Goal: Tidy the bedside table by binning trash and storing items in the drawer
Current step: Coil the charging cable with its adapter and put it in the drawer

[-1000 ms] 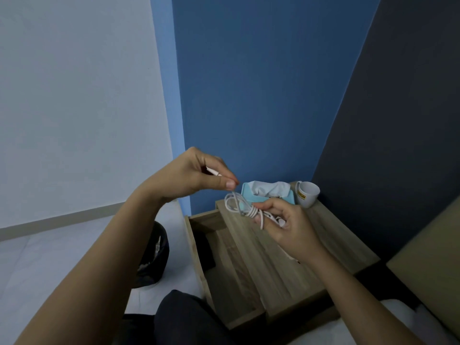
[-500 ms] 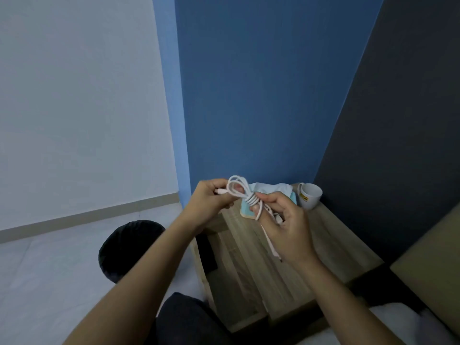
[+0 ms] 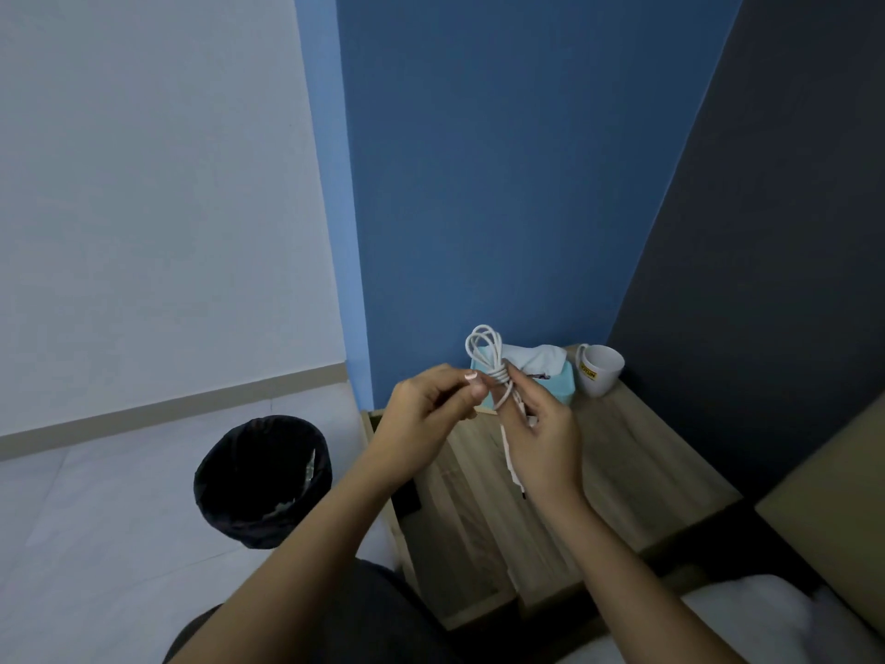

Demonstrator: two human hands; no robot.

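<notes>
A coiled white cable is held up above the wooden bedside table. My right hand grips the bundle at its wrapped middle, and a loose end hangs below the palm. My left hand pinches the cable's other end beside the wrap. The drawer stands pulled out to the left of the tabletop, with something dark inside near its back. A black bin stands on the floor further left.
A teal tissue box and a white mug sit at the back of the tabletop against the blue wall. A bed with white bedding and a tan headboard lies to the right. My dark-clothed knee is below.
My left hand came down and in from the upper left to meet the right hand at the cable's wrap. The coil has risen, and the view has shifted left to show the whole bin.
</notes>
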